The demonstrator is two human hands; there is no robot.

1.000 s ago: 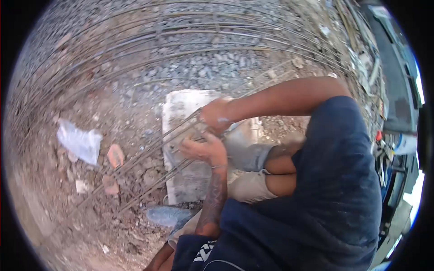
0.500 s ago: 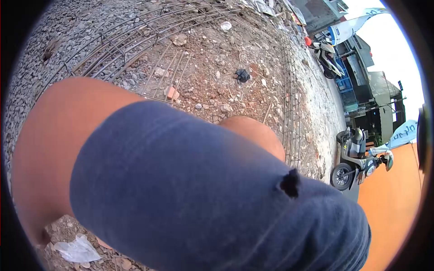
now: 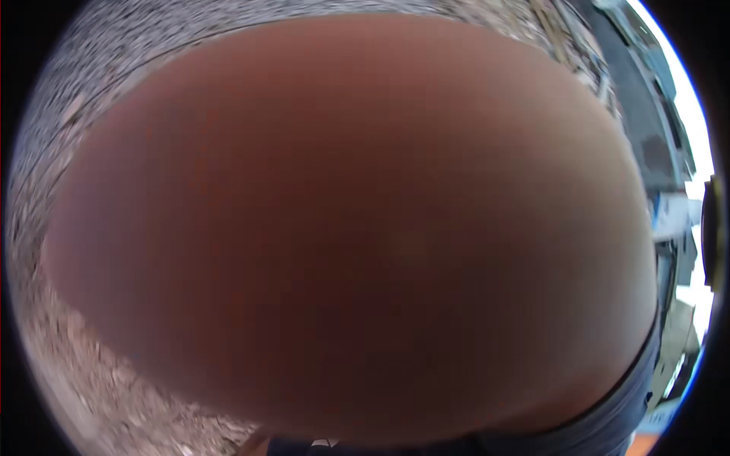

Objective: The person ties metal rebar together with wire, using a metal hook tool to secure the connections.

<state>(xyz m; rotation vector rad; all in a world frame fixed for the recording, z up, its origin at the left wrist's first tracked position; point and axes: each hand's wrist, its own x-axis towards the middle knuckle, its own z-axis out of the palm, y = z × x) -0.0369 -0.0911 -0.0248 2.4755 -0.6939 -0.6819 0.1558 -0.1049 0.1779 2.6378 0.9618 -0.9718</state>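
Observation:
A bare limb (image 3: 342, 213), very close to the camera and out of focus, fills most of the view. Dark blue cloth (image 3: 645, 372) borders it at the lower right, and more dark cloth shows along the bottom edge. A small strip of skin (image 3: 253, 442) peeks out at the bottom left of that cloth. No fingers of my left or right hand can be made out.
Motion-smeared gravel (image 3: 129, 53) lies along the upper left, with stony ground (image 3: 114, 372) at the lower left. Buildings (image 3: 639, 91) and a pale banner (image 3: 673, 215) stand along the right edge.
The view has swung and blurred. The bare limb now covers the middle, where dark blue cloth was before. The steel bar frames and the motorbikes are no longer visible.

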